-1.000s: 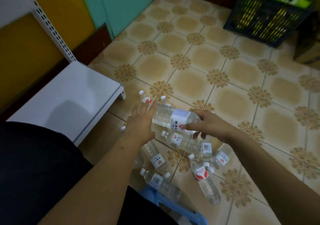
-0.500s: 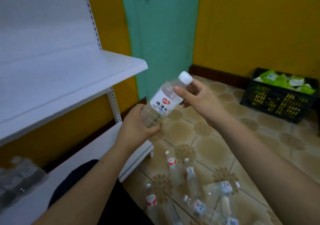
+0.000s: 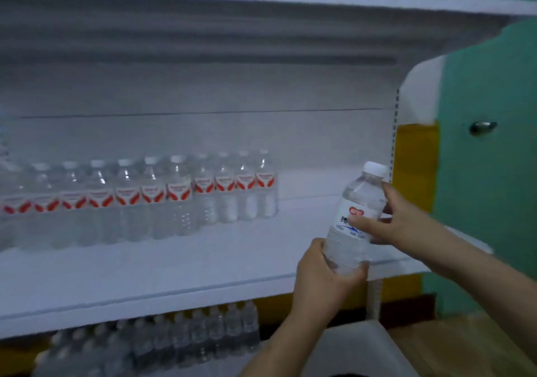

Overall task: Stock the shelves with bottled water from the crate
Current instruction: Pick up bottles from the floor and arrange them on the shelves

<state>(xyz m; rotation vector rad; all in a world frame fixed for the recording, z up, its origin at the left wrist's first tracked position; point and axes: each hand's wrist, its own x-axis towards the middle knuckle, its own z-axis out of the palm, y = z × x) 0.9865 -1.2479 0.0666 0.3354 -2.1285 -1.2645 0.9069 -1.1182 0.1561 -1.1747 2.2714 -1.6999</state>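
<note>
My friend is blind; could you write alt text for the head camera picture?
Two hands hold a water bottle nearly upright before a white shelf: left hand grips its base, right hand its label. Rows of bottles stand on the shelf's left.

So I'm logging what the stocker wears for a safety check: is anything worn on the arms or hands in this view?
Nothing that shows. The left hand and right hand are bare, with no gloves, rings, watch or wristband visible. Both forearms are uncovered up to the frame's edge, so no sleeves appear; anything higher on the arms is out of view.
</note>
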